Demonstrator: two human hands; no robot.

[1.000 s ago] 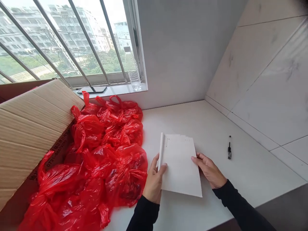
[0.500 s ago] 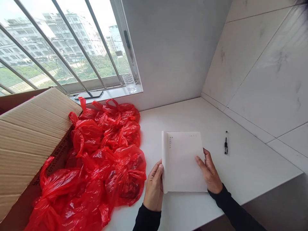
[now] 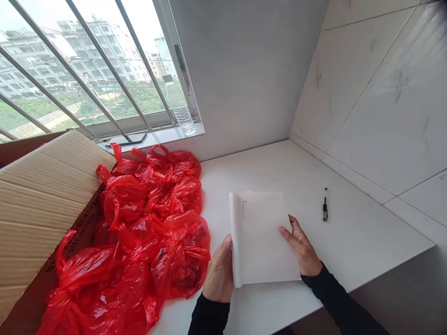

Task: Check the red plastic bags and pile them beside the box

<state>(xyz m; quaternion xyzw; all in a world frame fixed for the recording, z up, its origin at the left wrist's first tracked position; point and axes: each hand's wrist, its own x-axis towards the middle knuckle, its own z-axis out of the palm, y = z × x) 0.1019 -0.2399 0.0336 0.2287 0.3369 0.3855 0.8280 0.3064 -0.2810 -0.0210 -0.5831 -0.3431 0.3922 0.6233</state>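
A white notebook (image 3: 261, 246) with its pages folded back along the left side is held over the white table. Small handwriting runs down its upper left, with a few marks at the upper right. My left hand (image 3: 220, 270) grips the folded left edge, thumb up and the other fingers partly hidden. On the right edge, my right hand (image 3: 303, 249) holds on with the thumb on the page and fingers behind. A black pen (image 3: 325, 207) lies on the table to the right, apart from my hands.
Red plastic bags (image 3: 153, 223), knotted and filled, crowd the left of the table (image 3: 240, 174). Beside them stands an open cardboard box (image 3: 52, 186). On the windowsill are a clear bottle (image 3: 181, 109) and a dark flat device (image 3: 127, 139). A tiled wall (image 3: 391, 111) borders the right.
The notebook has tilted slightly, and its rolled left edge looks wider. My left hand has shifted a little along that edge. The whole view has moved slightly.
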